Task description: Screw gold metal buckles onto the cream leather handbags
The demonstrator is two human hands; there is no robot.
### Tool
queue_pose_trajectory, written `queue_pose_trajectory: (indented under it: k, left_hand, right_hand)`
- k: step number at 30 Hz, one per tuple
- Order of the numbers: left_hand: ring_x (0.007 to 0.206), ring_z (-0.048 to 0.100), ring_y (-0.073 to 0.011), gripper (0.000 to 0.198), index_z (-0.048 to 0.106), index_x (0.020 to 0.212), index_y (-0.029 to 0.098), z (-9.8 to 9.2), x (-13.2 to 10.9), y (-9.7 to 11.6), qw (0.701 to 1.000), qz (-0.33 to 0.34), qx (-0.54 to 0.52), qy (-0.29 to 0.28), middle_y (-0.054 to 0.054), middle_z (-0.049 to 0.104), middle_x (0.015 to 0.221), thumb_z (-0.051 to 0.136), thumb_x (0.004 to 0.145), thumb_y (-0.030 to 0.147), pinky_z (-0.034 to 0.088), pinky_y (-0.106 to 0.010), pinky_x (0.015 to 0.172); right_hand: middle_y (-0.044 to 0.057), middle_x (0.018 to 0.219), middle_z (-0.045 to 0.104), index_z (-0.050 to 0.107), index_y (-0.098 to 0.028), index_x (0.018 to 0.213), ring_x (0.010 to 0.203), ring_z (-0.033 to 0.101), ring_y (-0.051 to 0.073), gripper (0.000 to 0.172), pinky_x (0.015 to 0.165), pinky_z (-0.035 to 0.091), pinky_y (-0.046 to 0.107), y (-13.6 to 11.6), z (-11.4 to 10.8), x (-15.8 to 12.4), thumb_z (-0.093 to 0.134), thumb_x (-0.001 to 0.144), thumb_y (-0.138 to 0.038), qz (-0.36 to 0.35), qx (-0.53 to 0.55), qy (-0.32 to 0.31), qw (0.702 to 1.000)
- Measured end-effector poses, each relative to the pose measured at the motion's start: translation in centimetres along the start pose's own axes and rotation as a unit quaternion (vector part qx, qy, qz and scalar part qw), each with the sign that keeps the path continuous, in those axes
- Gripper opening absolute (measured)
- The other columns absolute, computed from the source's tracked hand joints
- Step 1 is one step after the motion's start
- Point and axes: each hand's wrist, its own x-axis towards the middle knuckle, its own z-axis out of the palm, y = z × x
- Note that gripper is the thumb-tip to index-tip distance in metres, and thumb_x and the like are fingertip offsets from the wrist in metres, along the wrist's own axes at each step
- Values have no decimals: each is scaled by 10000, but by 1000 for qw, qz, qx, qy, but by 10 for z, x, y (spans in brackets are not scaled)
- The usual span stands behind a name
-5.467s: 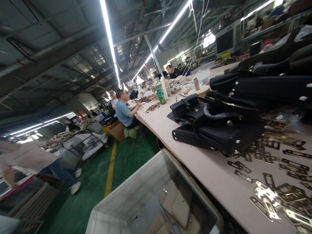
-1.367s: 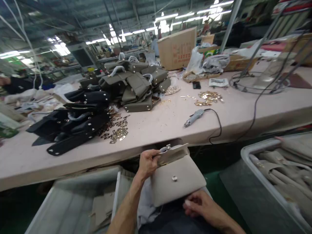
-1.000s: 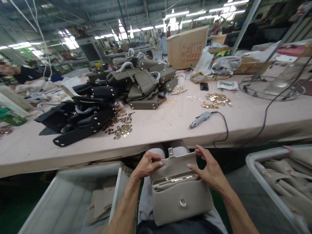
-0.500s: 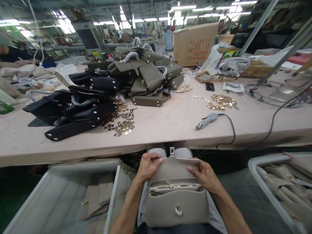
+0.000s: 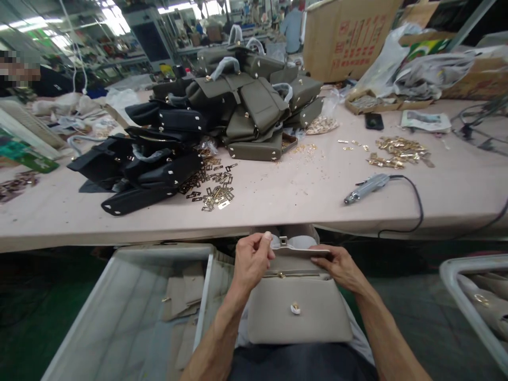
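Observation:
A beige handbag [image 5: 299,309] lies on my lap below the table edge, its front turn-lock facing up and its flap lifted open. My left hand [image 5: 252,260] is closed, pinching the left end of the flap. My right hand [image 5: 337,266] grips the flap's right end, fingers curled over it. The flap's metal plate shows between my hands.
On the pink table [image 5: 301,201] lie a pile of black bags [image 5: 143,159], olive bags [image 5: 254,103], gold metal plates [image 5: 214,190], more hardware [image 5: 397,151] and a corded electric screwdriver [image 5: 367,186]. Grey bins stand at my left [image 5: 130,312] and right [image 5: 476,312]. A person sits far left.
Since the first frame my view swung from the aisle to the table. The bag came onto my lap, both hands took the flap and lifted it; the view has tilted down.

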Motion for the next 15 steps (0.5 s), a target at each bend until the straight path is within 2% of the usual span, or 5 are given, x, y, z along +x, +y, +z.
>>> queue_pose_trajectory:
  k: [2, 4, 6, 9, 15]
  left_hand:
    - [416, 614, -155, 553, 726, 912, 123, 9, 3, 0, 986, -106, -112, -62, -74, 725, 619, 593, 892, 659, 414, -227, 398]
    - [467, 675, -175, 567, 717, 843, 96, 19, 4, -3, 967, -158, -193, -53, -127, 759, 676, 692, 812, 661, 469, -223, 419]
    - [521, 707, -177, 511, 731, 783, 71, 28, 2, -8, 957, -162, -238, -19, -152, 775, 717, 820, 715, 570, 520, -219, 468]
    - [564, 730, -187, 435, 773, 823, 59, 39, -4, -17, 950, -161, -267, 14, -145, 789, 743, 926, 586, 390, 558, -226, 512]
    - [574, 727, -202, 430, 793, 886, 106, 59, -23, -28, 963, -131, -231, 38, -104, 787, 706, 931, 591, 386, 591, -269, 549]
  right_hand:
    - [85, 1046, 768, 805, -193, 1022, 1003, 681, 280, 346, 965, 496, 405, -3, 5, 5, 787, 796, -454, -8, -9, -11, 1000]
    - [80, 1045, 770, 803, -198, 1038, 994, 685, 277, 341, 961, 496, 404, -4, 6, 8, 775, 803, -443, -10, -22, -21, 999]
    - [78, 1038, 771, 798, -194, 1056, 979, 687, 275, 356, 947, 501, 402, -2, 5, 11, 766, 808, -447, -7, -30, -30, 999]
    - [77, 1041, 769, 794, -187, 1049, 987, 685, 273, 352, 943, 500, 392, 6, 0, 15, 764, 809, -443, -14, -16, -47, 999]
    - [67, 981, 764, 791, -194, 981, 940, 682, 262, 257, 880, 519, 377, 2, -16, 7, 765, 783, -355, -4, -16, -26, 1000]
